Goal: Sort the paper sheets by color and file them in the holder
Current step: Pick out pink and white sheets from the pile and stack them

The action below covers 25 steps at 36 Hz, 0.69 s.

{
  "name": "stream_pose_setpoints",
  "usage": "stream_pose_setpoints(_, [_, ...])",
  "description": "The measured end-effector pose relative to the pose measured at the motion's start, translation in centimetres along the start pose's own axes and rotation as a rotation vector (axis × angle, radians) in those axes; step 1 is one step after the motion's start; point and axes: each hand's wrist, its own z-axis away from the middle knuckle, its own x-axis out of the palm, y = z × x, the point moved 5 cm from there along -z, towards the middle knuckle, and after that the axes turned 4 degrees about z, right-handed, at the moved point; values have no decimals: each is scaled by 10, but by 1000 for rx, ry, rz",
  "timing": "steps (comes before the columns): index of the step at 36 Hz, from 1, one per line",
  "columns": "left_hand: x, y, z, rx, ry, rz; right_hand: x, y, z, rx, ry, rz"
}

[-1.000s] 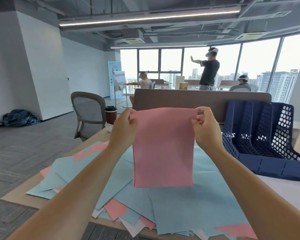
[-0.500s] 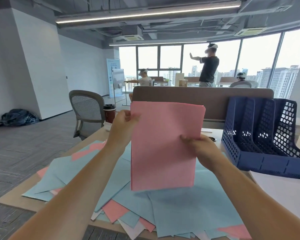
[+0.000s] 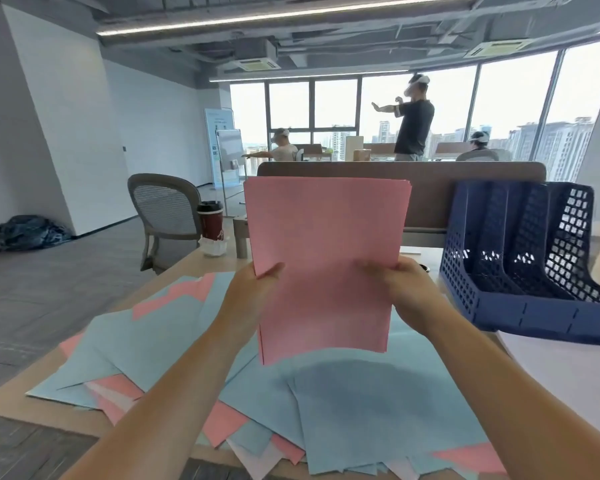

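Gathering step: the left hand [image 3: 253, 292] and right hand [image 3: 404, 289] pinch the side edges of an upright pink sheet stack [image 3: 326, 251], thumbs in front, above the mixed blue-and-pink pile [image 3: 368, 400]. A second ago both hands gripped the top corners. The likely next move carries the squared stack right into the navy file holder [image 3: 534, 310].

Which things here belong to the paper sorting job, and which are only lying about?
Part of the job:
- pink stack, gripped upright by the left hand and right hand
- loose sheets, blue, pink and white, spread below it
- navy file holder

Only lying about:
- coffee cup
- office chair
- dark bundle on the floor by the wall
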Motion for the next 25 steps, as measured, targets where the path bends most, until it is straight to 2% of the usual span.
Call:
stream_pose_setpoints(3, [6, -12, -3, -57, -6, 0, -5, 12, -4, 20, 34, 87])
stream_pose_setpoints(9, [-1, -49, 15, -259, -100, 41, -5, 62, 13, 168, -86, 120])
stream_pose_setpoints(14, [4, -50, 12, -229, -113, -91, 1, 65, 9, 212, -45, 84])
stream_pose_setpoints(19, [10, -51, 9, -283, -112, 62, 0, 62, 2, 214, 22, 114])
stream_pose_setpoints(25, [10, -84, 24, -366, -71, 60, 3, 87, 18, 284, 9, 49])
